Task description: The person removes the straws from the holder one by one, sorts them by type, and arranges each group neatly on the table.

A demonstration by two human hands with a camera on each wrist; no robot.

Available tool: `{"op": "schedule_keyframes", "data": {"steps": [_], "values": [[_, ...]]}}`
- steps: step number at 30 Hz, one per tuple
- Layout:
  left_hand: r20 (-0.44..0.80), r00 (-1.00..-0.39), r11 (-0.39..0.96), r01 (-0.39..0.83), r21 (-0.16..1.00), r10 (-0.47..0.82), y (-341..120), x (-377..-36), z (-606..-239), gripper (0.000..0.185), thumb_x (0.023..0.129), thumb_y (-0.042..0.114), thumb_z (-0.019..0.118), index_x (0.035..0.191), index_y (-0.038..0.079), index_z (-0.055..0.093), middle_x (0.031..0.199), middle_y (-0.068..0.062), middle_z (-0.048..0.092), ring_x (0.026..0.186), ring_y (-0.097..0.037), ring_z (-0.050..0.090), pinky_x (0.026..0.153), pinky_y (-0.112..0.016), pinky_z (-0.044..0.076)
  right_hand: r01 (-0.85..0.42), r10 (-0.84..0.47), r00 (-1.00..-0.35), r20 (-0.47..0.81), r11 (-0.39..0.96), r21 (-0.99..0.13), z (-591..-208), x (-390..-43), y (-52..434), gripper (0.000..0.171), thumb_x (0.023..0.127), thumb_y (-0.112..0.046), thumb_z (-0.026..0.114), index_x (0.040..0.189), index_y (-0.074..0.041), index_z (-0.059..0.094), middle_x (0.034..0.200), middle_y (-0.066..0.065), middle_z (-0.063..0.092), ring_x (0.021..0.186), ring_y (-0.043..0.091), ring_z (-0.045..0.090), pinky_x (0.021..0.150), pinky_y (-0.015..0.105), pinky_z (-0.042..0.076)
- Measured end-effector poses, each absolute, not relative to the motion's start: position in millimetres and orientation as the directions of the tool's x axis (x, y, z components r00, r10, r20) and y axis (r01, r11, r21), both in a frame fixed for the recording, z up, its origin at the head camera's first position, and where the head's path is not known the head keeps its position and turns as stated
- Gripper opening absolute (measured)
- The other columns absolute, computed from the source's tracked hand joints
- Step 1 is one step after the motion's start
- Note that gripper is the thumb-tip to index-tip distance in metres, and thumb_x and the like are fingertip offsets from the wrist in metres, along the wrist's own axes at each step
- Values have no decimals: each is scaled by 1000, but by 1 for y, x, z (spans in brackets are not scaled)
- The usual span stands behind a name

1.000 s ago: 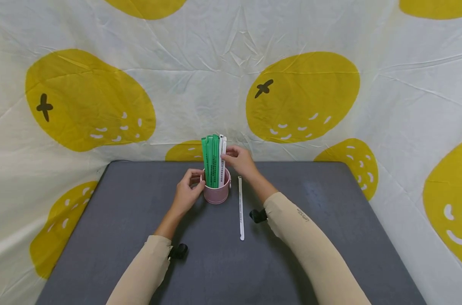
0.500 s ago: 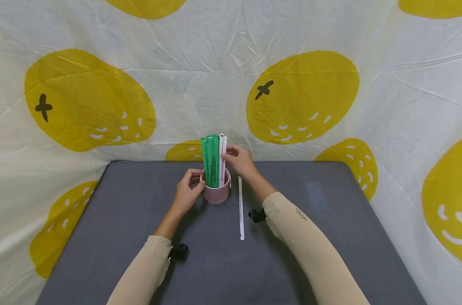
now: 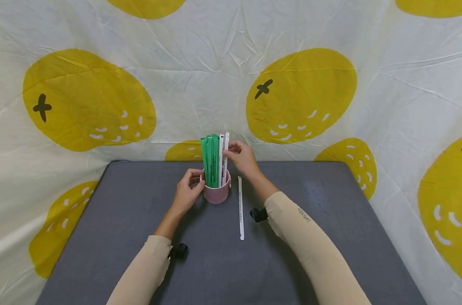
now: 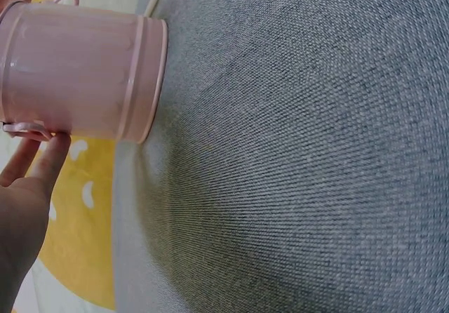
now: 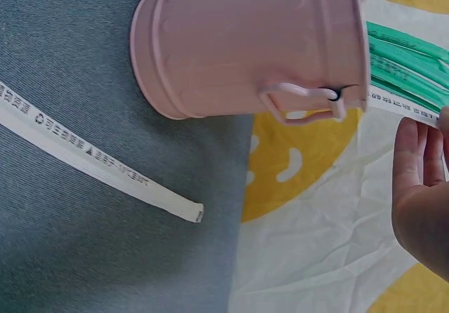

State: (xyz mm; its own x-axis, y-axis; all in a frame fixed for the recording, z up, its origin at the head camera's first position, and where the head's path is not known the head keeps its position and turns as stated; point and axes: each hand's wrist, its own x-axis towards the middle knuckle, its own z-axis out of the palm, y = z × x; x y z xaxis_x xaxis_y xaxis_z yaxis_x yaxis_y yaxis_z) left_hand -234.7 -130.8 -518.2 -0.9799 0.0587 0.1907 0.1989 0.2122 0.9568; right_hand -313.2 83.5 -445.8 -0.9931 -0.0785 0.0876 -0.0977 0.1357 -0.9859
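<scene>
The work looks partway along: one white straw is out, another is in hand, and the rest stand in their container. The loose straw [image 3: 241,212] lies flat on the table [image 3: 200,279], just to the right of the pink bucket [image 3: 216,196] and apart from it. The held straw [image 3: 225,167] has its lower end inside the bucket's rim and its upper part tilted a little to the right, so its handling is not finished; whether it is coming out or going in cannot be told from this moment. Still to be dealt with, if all the white ones count, is at least the other white straw [image 3: 221,159], upright beside the packed green straws [image 3: 211,161]. The green ones appear to be left as they are.

The right hand [image 3: 243,159] has its grip closed in a pinch, thumb and fingertips nipping the held straw well above the rim. The other fingers are bent and seem to hold nothing. The left hand [image 3: 186,192] keeps a wider grip, thumb and fingers curved round the near-left side of the bucket at its rim, apparently to steady it. The bucket stands upright on the table.
</scene>
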Motion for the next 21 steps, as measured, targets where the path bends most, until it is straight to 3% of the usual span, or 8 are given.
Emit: {"op": "schedule_keyframes", "data": {"steps": [7,14,21], "values": [[168,-982,184,180,966,83,-132,-234,-517,33,99,9,66,131,1,58,131,-21,63,120,-37,65,101,-50,54,-117,-79,-991,106,147,-982,-429,-311,90,25,93,-6,75,113,5,65,99,12,68,82,10,66,78,33,63],[179,-977,160,196,967,115,-129,-218,-489,35,100,2,63,132,-9,54,136,-29,59,124,-46,61,103,-53,52,-146,-89,-986,139,69,-987,-411,-309,98,23,95,-1,71,115,7,62,95,6,66,84,15,68,90,54,59],[206,-973,132,219,967,106,-128,-216,-489,34,100,-1,61,132,-11,52,136,-34,56,125,-51,58,106,-64,46,-199,-82,-978,194,54,-979,-395,-307,106,25,95,-2,72,116,8,63,94,1,66,84,12,68,90,55,58]]}}
